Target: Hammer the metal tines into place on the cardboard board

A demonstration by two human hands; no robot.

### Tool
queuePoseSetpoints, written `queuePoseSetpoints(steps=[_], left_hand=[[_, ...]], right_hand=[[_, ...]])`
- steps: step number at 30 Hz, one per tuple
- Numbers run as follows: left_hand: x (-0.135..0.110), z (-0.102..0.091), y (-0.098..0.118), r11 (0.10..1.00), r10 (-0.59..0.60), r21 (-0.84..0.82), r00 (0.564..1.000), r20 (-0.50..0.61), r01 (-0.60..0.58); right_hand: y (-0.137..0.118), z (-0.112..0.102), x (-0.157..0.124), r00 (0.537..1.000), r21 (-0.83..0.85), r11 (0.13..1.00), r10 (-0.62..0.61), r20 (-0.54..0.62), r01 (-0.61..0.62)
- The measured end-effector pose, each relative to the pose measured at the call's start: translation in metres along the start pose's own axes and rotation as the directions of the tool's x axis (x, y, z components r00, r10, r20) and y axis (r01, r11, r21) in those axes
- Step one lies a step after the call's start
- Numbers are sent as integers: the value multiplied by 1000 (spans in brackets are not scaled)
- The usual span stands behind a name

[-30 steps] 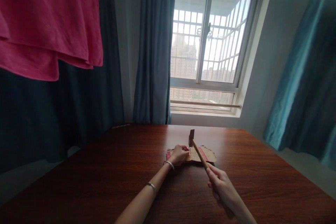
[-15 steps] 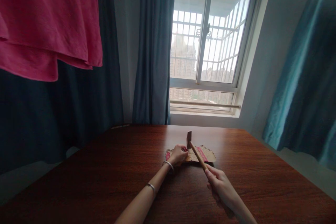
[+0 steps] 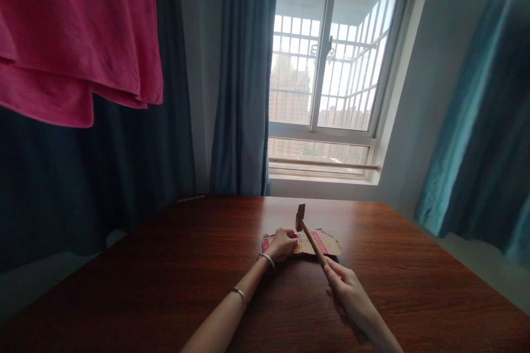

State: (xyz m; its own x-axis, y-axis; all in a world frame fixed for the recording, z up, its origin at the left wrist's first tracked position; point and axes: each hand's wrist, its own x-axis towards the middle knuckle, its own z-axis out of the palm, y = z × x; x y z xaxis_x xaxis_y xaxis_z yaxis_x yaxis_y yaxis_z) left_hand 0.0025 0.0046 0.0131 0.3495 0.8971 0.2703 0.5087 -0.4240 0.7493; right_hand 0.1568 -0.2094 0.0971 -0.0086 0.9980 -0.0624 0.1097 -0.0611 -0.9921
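Observation:
My right hand (image 3: 343,289) is wrapped around the wooden handle of a hammer (image 3: 313,244). The hammer's dark head is raised just above the fingertips of my left hand (image 3: 284,244). Those fingers are pinched at a thin upright nail (image 3: 299,236), small and hard to make out. Under my left hand lies a piece of patterned cardboard (image 3: 331,242), tan with pink bands and a ridged far edge. My left wrist and forearm carry silver bracelets.
A brown wooden table (image 3: 165,287) stretches out around both hands. Beyond its far edge are a barred window (image 3: 323,83) and blue curtains (image 3: 242,77). A pink cloth (image 3: 78,38) hangs at the upper left.
The hammer head has risen slightly and tilted a little to the right, away from the nail. My left hand stays in place on the cardboard.

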Motion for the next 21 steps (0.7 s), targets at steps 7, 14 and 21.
queuePoseSetpoints(steps=[7,14,21], left_hand=[[-1,-1,3,1000,-7,-23,1000,-6,7],[-1,-2,4,999,-25,-25,999,22,25],[-3,-1,7,996,-64,-54,998,23,65]], right_hand=[[-4,3,-2,1000,24,1000,-5,-18,5],[-1,3,-1,1000,14,1000,-13,-8,13],[2,4,-1,1000,21,1000,-16,18,16]])
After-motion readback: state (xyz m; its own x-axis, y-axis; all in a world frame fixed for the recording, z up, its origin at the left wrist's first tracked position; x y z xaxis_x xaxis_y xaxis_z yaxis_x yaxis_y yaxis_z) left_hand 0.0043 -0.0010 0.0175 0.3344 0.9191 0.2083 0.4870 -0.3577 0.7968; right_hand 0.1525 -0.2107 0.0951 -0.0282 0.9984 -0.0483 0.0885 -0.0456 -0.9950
